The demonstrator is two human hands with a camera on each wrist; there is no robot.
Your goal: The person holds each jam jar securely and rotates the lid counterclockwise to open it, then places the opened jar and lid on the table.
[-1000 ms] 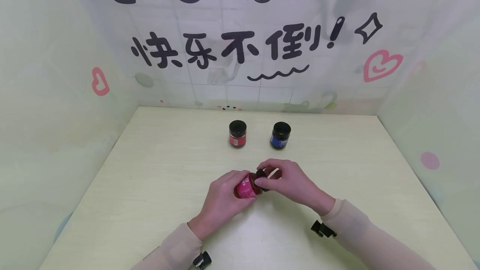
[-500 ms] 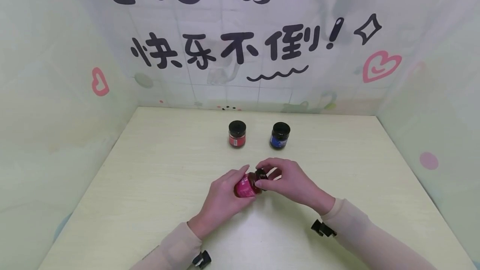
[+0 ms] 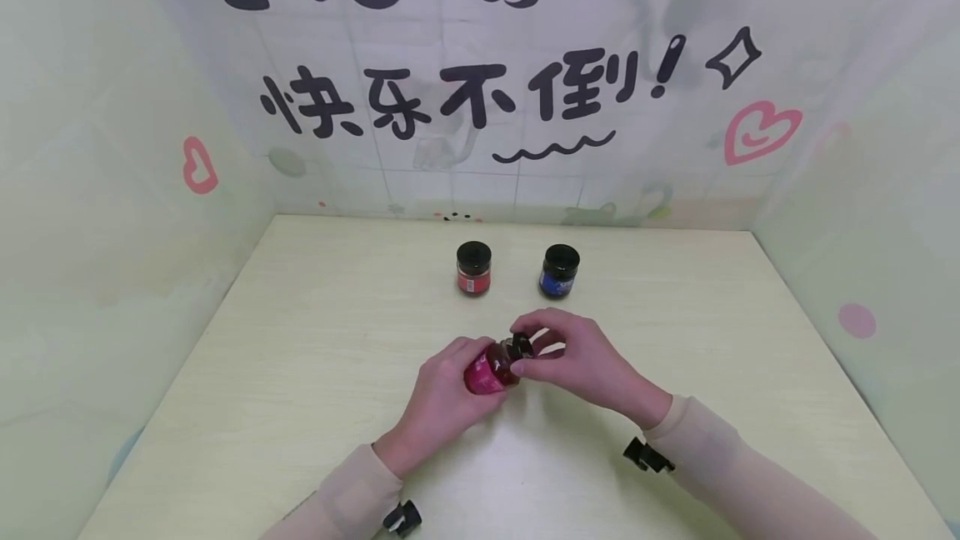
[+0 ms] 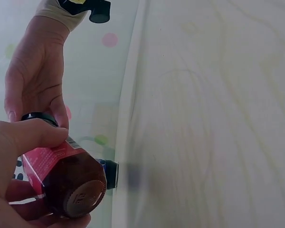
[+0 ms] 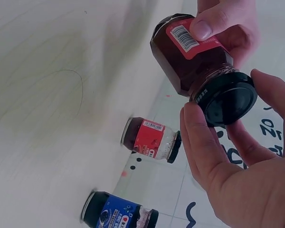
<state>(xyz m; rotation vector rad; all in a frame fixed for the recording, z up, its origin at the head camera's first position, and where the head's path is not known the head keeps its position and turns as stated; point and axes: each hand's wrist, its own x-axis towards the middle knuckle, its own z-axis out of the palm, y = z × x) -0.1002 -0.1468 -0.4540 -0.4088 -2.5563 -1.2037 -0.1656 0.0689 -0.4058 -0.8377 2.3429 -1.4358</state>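
We are seeing the left hand (image 3: 441, 390) grasping a faceted glass jar (image 5: 192, 59) with dark contents, its fingers and thumb curling round the pink paper label, while the right hand (image 3: 581, 361) is pinching the smooth black lid (image 5: 230, 99) at the jar's mouth. The jar is tilting above the pale, faintly grained desk (image 3: 322, 332), its lid end pointing toward the right hand. Farther back, two squat jars with black lids are standing upright and apart: the red-labelled jar (image 3: 474, 273) and, to its right, the blue-labelled jar (image 3: 558, 273). Behind them, a creased, thin-looking backdrop (image 3: 450, 32) is carrying bold black characters and pink hearts, a span that only the head view is giving us. The left wrist view alone is showing us the held jar's round, embossed base; the right wrist view is revealing the lid's glossy flat top and the clear glass above the red-labelled jar's contents. From these angles, we are not managing to tell whether the lid is sitting loose.
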